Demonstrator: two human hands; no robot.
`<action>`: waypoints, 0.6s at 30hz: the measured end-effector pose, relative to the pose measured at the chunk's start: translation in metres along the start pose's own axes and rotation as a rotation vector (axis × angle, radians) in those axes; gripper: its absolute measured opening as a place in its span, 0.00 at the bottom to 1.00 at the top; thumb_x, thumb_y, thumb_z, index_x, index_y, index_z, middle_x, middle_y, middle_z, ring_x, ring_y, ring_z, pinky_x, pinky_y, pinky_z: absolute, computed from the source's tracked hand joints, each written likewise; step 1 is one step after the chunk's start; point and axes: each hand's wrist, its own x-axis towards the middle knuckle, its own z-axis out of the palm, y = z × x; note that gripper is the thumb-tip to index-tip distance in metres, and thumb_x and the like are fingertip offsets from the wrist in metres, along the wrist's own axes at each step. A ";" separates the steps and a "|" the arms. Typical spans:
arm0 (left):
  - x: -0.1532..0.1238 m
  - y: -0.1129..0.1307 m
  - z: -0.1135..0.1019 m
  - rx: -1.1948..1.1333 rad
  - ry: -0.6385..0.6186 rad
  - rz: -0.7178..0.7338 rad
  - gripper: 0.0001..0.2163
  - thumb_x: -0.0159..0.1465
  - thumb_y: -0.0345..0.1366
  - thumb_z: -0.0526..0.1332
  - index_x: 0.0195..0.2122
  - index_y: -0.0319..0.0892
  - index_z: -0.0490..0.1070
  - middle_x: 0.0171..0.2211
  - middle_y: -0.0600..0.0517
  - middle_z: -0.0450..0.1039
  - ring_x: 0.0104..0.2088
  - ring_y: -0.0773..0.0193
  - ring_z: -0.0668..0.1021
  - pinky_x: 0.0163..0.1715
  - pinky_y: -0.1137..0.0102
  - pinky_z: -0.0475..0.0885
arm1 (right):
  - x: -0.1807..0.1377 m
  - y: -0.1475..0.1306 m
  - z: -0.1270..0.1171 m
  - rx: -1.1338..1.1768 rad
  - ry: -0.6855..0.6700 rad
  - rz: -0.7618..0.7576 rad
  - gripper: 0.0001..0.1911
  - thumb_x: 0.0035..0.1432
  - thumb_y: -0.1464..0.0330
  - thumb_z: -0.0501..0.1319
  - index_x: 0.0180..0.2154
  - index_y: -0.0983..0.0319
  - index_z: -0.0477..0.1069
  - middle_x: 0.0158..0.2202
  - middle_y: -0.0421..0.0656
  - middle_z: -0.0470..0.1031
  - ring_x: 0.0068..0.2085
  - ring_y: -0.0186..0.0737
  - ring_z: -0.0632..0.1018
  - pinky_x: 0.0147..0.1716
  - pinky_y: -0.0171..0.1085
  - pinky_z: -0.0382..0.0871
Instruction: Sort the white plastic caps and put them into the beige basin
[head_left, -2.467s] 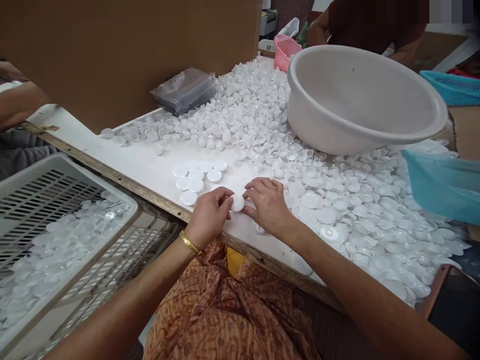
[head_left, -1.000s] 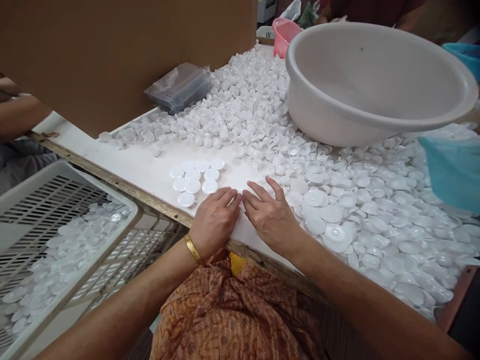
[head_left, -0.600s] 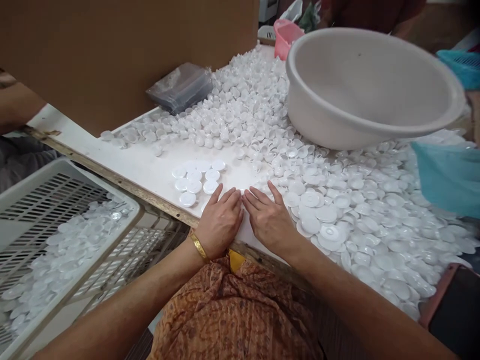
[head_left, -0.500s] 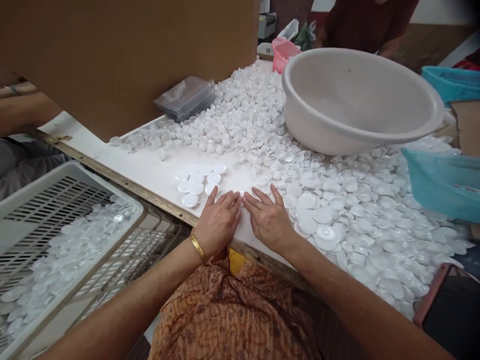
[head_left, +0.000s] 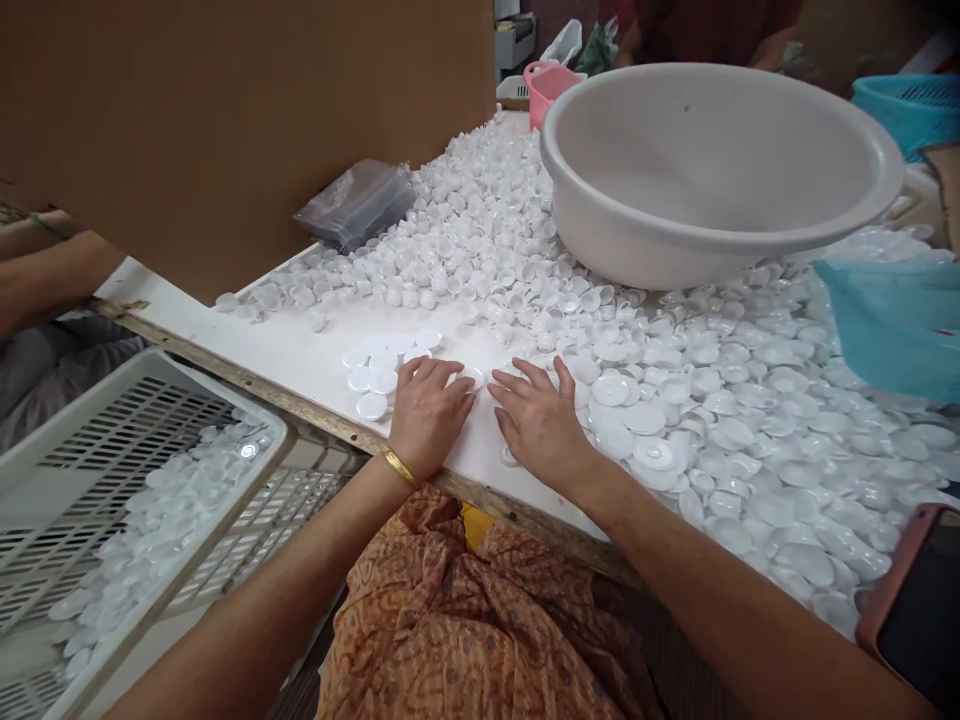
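Note:
My left hand (head_left: 429,415), with a gold bangle at the wrist, rests palm down near the table's front edge, fingers loosely bent and apart. Its fingertips are at a round white plastic lid (head_left: 472,378); whether they touch it I cannot tell. To its left lies a small group of white lids (head_left: 382,372), laid flat close together. My right hand (head_left: 541,425) is open, fingers spread over the table beside the loose lids. Partly hidden under its thumb side is another small white piece (head_left: 508,457).
A large grey basin (head_left: 720,245) stands on a broad spread of small white caps (head_left: 480,240). Left below is a slotted crate (head_left: 277,430) holding white pieces. A cardboard panel (head_left: 247,130), plastic-wrapped pack (head_left: 356,205), blue bag (head_left: 892,325) and phone (head_left: 919,600) surround the work area.
My hands, fingertips almost together before, have drawn apart, and a lid now shows between them. The view has shifted slightly.

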 end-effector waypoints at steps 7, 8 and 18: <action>0.009 -0.005 0.003 -0.065 -0.043 0.028 0.08 0.60 0.30 0.54 0.35 0.41 0.73 0.33 0.50 0.77 0.35 0.61 0.76 0.50 0.59 0.61 | 0.000 0.000 0.001 0.022 -0.015 0.011 0.15 0.57 0.72 0.53 0.46 0.62 0.69 0.51 0.44 0.70 0.56 0.49 0.62 0.57 0.58 0.38; 0.010 -0.004 0.002 -0.098 -0.016 -0.002 0.08 0.60 0.31 0.55 0.34 0.40 0.74 0.31 0.50 0.77 0.34 0.62 0.76 0.49 0.61 0.63 | 0.000 0.000 0.000 0.031 0.001 0.016 0.15 0.57 0.72 0.53 0.47 0.62 0.69 0.51 0.44 0.70 0.56 0.48 0.63 0.57 0.58 0.38; 0.001 0.017 -0.027 -0.477 0.087 -0.415 0.08 0.58 0.37 0.58 0.33 0.44 0.76 0.32 0.54 0.78 0.33 0.63 0.78 0.36 0.70 0.72 | 0.002 -0.005 -0.011 0.157 0.127 0.067 0.16 0.56 0.59 0.57 0.44 0.60 0.68 0.41 0.45 0.75 0.48 0.43 0.72 0.57 0.54 0.43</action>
